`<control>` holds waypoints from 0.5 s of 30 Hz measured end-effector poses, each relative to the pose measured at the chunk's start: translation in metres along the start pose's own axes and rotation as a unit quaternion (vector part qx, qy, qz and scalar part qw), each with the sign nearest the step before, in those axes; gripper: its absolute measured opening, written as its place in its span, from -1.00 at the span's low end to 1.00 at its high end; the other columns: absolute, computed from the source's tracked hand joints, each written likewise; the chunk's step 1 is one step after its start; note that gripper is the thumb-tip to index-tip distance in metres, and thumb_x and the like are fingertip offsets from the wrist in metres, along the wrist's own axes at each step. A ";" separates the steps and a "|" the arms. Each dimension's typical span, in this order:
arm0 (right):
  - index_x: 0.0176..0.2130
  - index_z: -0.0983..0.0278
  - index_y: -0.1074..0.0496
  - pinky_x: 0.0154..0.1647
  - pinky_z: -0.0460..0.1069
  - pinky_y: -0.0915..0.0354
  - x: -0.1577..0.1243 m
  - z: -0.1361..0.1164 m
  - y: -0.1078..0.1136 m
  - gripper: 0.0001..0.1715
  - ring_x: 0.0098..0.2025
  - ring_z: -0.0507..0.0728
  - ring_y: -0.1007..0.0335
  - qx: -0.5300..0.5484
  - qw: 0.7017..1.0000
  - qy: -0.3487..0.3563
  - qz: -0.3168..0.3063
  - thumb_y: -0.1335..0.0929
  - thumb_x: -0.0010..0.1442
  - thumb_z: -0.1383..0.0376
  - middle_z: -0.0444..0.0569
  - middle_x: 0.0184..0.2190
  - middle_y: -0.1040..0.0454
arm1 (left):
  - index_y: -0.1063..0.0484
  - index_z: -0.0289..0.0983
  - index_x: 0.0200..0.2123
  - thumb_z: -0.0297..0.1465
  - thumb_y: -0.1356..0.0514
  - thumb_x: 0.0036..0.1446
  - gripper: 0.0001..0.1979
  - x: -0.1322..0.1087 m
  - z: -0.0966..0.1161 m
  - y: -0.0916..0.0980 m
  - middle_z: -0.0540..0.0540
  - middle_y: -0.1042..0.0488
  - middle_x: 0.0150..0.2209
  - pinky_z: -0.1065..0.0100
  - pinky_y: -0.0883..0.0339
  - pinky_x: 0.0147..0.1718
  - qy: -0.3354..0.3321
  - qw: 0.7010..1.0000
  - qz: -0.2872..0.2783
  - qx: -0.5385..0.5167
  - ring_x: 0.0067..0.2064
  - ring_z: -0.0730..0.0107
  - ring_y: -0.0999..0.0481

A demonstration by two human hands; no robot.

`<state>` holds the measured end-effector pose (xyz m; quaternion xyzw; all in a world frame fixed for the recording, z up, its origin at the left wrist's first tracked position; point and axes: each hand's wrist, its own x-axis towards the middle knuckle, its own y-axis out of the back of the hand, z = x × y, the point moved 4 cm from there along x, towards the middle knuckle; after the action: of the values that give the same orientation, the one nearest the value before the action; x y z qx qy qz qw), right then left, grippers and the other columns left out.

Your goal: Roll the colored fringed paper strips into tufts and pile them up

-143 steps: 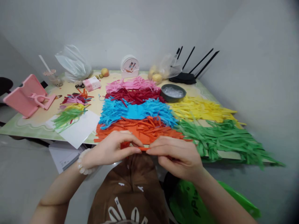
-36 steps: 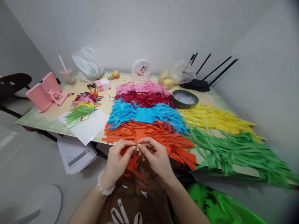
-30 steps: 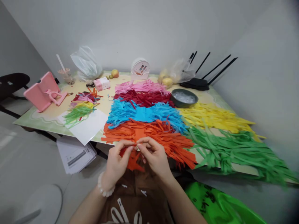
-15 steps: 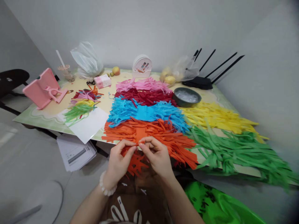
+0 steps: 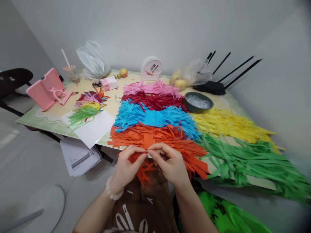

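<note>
My left hand (image 5: 129, 165) and my right hand (image 5: 171, 164) meet at the table's front edge, thumb and forefinger of each pinched together. Between them is an orange fringed tassel (image 5: 144, 176), its strips dangling over my lap. The fingertips hide the exact pinch point. A pile of orange fringe (image 5: 186, 147) lies just beyond my hands. Behind it are rows of blue fringe (image 5: 154, 117), dark red fringe (image 5: 155, 101) and pink fringe (image 5: 157, 88). Green fringe (image 5: 255, 165) and yellow fringe (image 5: 230, 123) spread out to the right.
A dark bowl (image 5: 187, 105) holds clear plastic bits. Behind it sit a black router (image 5: 211, 88) and a bag of fruit (image 5: 179, 84). At left are small multicolored tassels (image 5: 85, 113), white paper (image 5: 93, 132) and a pink stand (image 5: 45, 90). A green bag (image 5: 233, 216) is below right.
The view has shifted slightly, so the scene sits a little further right. Both hands keep pinching the orange tassel, fingertips still together.
</note>
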<state>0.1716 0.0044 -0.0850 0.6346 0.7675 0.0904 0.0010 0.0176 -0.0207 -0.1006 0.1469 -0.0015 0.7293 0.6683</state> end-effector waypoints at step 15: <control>-0.15 0.23 -0.48 -0.66 -0.13 -0.22 -0.020 0.037 -0.021 -0.74 -0.66 -0.01 -0.27 0.096 0.995 -0.040 -0.008 -0.39 0.25 0.12 -0.20 -0.63 -0.37 | -0.45 -0.25 -0.32 -0.03 -0.30 -0.01 -0.60 -0.010 -0.032 0.199 -0.02 -0.48 -0.45 0.33 -0.33 -0.40 0.142 0.943 0.288 0.082 -0.43 0.34 -0.42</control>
<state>0.1589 -0.0137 -0.1266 0.6286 0.7771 -0.0093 -0.0285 -0.1824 -0.0456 -0.0952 0.0891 0.1112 0.9017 0.4082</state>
